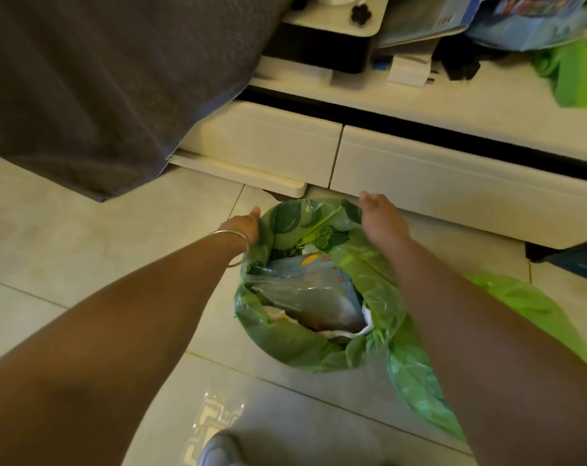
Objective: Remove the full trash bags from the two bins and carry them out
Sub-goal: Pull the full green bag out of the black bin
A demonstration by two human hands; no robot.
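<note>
Fingers of left hand (243, 225) curled over the far-left rim of the green trash bag (287, 344), pinching the folded liner edge. Right hand (383, 220) laid on the far-right rim, fingers bent over it, grip itself hidden. Bag seated in its bin on the floor, straight below both hands, mouth upward, each equally near. Second green bag (416, 378) lying beside, under the right forearm.
</note>
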